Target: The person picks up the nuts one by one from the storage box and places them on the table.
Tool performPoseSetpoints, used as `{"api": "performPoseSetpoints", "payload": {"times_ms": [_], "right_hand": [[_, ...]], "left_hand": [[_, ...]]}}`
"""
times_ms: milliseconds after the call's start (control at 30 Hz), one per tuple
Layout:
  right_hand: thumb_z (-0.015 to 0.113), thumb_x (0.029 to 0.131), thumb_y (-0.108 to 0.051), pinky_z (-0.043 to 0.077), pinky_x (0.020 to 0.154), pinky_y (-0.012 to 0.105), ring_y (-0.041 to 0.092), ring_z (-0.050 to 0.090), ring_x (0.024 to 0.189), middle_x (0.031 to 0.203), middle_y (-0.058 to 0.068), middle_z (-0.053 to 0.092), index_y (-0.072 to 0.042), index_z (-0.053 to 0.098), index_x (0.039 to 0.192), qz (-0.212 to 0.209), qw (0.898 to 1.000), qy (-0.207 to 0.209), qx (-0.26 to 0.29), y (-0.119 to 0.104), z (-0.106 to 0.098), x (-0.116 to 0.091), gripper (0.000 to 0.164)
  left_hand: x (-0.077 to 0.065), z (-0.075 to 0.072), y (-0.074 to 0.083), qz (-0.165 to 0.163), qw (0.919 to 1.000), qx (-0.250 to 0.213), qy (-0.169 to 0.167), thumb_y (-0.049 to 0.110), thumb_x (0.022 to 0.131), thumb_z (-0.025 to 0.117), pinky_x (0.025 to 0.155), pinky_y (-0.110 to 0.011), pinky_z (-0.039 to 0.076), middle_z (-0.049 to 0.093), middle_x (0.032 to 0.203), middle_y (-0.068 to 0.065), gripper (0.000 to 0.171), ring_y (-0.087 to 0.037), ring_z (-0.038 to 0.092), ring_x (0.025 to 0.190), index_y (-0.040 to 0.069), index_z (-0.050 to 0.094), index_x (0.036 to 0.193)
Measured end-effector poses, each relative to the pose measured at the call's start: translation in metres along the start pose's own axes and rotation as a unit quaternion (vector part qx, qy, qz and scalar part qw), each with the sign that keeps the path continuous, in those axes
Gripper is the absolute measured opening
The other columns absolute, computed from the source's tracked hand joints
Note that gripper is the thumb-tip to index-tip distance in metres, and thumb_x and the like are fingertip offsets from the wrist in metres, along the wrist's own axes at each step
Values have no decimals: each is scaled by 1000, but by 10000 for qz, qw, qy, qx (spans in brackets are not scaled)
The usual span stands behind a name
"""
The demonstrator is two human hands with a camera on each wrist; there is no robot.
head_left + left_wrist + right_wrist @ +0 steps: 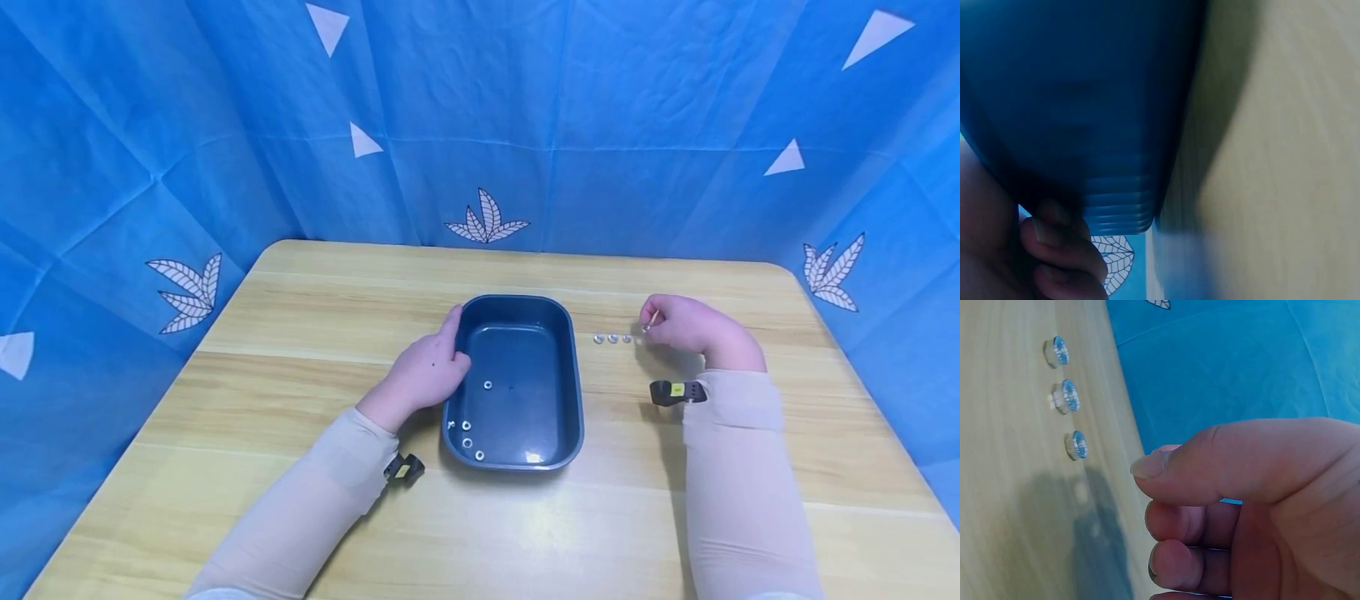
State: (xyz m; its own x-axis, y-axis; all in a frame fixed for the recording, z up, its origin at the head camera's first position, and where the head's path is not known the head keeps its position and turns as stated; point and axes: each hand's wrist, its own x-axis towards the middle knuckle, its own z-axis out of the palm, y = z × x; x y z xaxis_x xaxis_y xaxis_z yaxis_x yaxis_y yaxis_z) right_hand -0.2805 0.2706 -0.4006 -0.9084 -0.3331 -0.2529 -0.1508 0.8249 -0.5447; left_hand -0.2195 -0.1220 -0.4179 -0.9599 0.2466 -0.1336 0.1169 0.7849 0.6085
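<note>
Nuts (612, 338), three of them, are set in a short row on the table (225, 400), just beyond the tray's right edge and nearer its far corner than its near one. Another nut (646, 328) is pinched between the fingertips of the right hand (684, 323), beside the end of that row; in the right wrist view it is hidden behind the thumb. The left rim of the tray (525, 383) is gripped by the left hand (427, 367), with curled fingers seen against the outer wall in the left wrist view. More nuts (467, 426) are held in the tray, mostly gathered toward its near left corner; whether the glint at the left wall is a nut or a reflection cannot be told.

Each nut is judged to be light, hard and hardly breakable, yet easily dropped, since its shiny surface is small and probably slippery. It is best taken by its sides, between thumb and forefinger. The tray looks to be made of stiff, smooth plastic, likely light and easily slid, so it is best steadied by its rim.
</note>
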Motion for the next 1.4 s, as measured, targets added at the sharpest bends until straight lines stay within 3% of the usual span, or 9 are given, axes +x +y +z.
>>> {"api": "performPoseSetpoints", "payload": {"times_ms": [500,833,1133,1400], "right_hand": [[66,89,-12,42,79,43,29,52,92,96,10,58,-4,60,102,9,9999,-125,-63,1,10,8,16],[61,88,-8,39,83,46,32,50,97,100,11,57,-6,59,104,384,9989,-213,171,3,14,10,16],[63,87,-11,41,78,43,29,51,92,101,12,58,-5,58,106,355,9991,-198,101,3,12,11,20],[61,90,-12,40,83,47,32,49,99,103,12,57,-6,58,107,600,9974,-311,264,5,15,11,18]], "left_hand": [[-1,2,-3,-17,10000,-57,-2,24,102,46,55,-40,48,54,64,-8,77,-26,57,52,14,3,164],[-1,0,-2,-34,10000,-59,-36,25,102,46,56,-39,48,54,65,-9,76,-26,57,53,14,2,164],[-1,-2,0,10,10000,-54,-21,24,102,46,55,-39,48,54,65,-8,77,-26,57,53,15,1,164],[-1,0,-2,4,10000,-19,-24,24,102,46,54,-39,48,54,64,-9,76,-26,57,52,12,3,164]]}}
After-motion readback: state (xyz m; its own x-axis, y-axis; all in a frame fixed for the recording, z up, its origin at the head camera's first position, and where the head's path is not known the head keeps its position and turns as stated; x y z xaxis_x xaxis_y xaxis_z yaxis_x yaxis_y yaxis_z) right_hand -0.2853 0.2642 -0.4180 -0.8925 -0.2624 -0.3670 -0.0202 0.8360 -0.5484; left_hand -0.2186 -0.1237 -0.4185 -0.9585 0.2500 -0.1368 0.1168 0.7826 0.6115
